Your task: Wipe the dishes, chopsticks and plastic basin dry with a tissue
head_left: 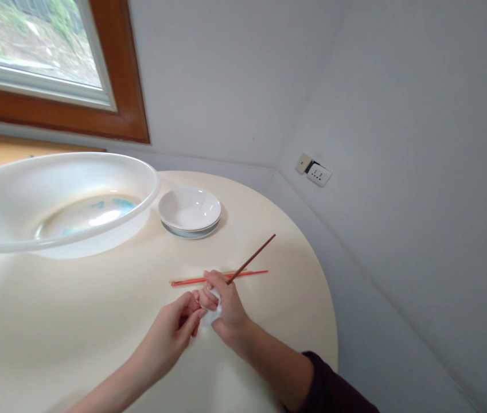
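Observation:
A brown chopstick (252,258) slants up and to the right out of my right hand (229,312), which is closed around it together with a crumpled white tissue (212,316). My left hand (180,321) pinches at the lower end of the same stick, its fingertips touching the right hand's fingers. That lower end is mostly hidden by the fingers. Just beyond my hands, orange-red chopsticks (255,272) lie on the table beside pale wooden ones (178,280), partly covered by the right hand.
White bowls (189,209) are stacked on the round cream table (109,321), toward its far side. A large translucent plastic basin (140,221) stands at the left. Walls with a socket (319,175) and a wood-framed window (133,123) border the table.

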Action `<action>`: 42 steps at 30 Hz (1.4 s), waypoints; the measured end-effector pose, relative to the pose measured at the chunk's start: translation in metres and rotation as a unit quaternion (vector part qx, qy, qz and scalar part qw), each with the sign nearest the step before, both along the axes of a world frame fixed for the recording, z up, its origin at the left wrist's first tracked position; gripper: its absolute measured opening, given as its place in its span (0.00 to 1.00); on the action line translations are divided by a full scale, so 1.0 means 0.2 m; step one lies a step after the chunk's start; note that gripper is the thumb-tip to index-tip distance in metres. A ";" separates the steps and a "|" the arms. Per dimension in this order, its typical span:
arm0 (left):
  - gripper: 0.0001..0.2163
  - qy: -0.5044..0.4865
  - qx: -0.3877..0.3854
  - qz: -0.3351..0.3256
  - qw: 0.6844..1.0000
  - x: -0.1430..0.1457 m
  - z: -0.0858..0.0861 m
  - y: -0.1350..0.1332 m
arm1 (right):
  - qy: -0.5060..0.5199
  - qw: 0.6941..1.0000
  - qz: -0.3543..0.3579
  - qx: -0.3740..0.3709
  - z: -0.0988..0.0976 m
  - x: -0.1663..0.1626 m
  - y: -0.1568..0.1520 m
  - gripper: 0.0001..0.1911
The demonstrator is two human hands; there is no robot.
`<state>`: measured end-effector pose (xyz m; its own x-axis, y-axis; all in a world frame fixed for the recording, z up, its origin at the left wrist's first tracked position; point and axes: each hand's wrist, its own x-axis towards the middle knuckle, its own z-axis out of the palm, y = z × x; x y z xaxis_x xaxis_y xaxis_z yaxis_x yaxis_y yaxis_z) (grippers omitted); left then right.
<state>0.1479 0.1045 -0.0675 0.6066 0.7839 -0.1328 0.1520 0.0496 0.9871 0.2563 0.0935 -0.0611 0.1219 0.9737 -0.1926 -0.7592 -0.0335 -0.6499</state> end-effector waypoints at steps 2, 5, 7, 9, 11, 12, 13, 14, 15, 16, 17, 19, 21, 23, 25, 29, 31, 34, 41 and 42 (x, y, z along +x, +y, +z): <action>0.14 0.019 0.002 0.000 1.000 -0.01 0.01 0.00 | -0.003 1.000 -0.002 -0.007 0.03 0.06 0.03 0.22; 0.15 0.039 -0.015 0.010 0.999 -0.02 0.03 0.02 | 0.007 0.998 -0.064 -0.028 0.06 0.22 0.09 0.19; 0.16 0.045 -0.033 0.018 0.998 -0.03 0.04 0.02 | 0.016 0.990 -0.137 -0.036 0.06 0.35 0.12 0.18; 0.16 0.042 -0.044 0.023 0.998 -0.03 0.04 0.03 | 0.013 0.980 -0.198 -0.033 0.05 0.48 0.14 0.17; 0.16 0.027 -0.046 0.029 0.998 -0.04 0.04 0.03 | -0.008 0.973 -0.227 -0.025 0.03 0.57 0.16 0.18; 0.16 0.017 -0.045 0.033 0.998 -0.04 0.04 0.04 | -0.018 0.972 -0.234 -0.022 0.02 0.59 0.16 0.18; 0.16 0.006 -0.046 0.038 0.998 -0.04 0.04 0.04 | -0.025 0.971 -0.237 -0.020 0.00 0.61 0.16 0.18; 0.15 -0.005 -0.046 0.046 0.998 -0.04 0.05 0.04 | -0.028 0.970 -0.239 -0.019 0.00 0.62 0.16 0.18; 0.15 -0.017 -0.047 0.056 0.997 -0.04 0.05 0.04 | -0.029 0.970 -0.240 -0.018 -0.01 0.62 0.16 0.18; 0.15 -0.029 -0.047 0.069 0.996 -0.04 0.06 0.05 | -0.031 0.970 -0.239 -0.015 -0.01 0.61 0.16 0.18; 0.15 -0.042 -0.047 0.084 0.994 -0.04 0.07 0.05 | -0.037 0.971 -0.236 -0.010 -0.01 0.61 0.16 0.18; 0.14 -0.077 -0.051 0.113 0.989 -0.05 0.09 0.05 | -0.053 0.972 -0.228 0.002 -0.01 0.60 0.15 0.18; 0.14 -0.119 -0.065 0.135 0.982 -0.06 0.10 0.06 | -0.059 0.972 -0.225 0.011 0.00 0.59 0.14 0.18; 0.13 -0.163 -0.080 0.158 0.971 -0.07 0.10 0.08 | -0.050 0.973 -0.223 0.011 0.00 0.58 0.14 0.17; 0.12 -0.206 -0.086 0.187 0.957 -0.09 0.11 0.11 | -0.037 0.976 -0.216 0.003 0.00 0.55 0.14 0.17; 0.11 -0.248 -0.080 0.212 0.942 -0.10 0.11 0.13 | -0.003 0.983 -0.183 -0.013 0.00 0.41 0.13 0.16; 0.12 -0.235 -0.077 0.193 0.950 -0.09 0.10 0.12 | 0.013 0.990 -0.141 -0.018 0.01 0.31 0.11 0.16; 0.13 -0.207 -0.065 0.162 0.963 -0.08 0.07 0.10 | 0.032 0.997 -0.061 -0.025 0.02 0.18 0.07 0.13; 0.16 -0.212 -0.002 0.226 0.951 -0.13 0.08 0.14 | 0.030 0.999 0.007 -0.021 0.00 0.13 0.02 0.11; 0.17 -0.202 0.002 0.225 0.953 -0.14 0.09 0.15 | 0.030 0.999 0.012 -0.026 0.00 0.13 0.02 0.13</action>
<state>0.1204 0.1344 -0.0503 0.2094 0.9768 0.0443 -0.2772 0.0159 0.9607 0.2831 0.0981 -0.0620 0.0853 0.9647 -0.2492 -0.7950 -0.0848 -0.6006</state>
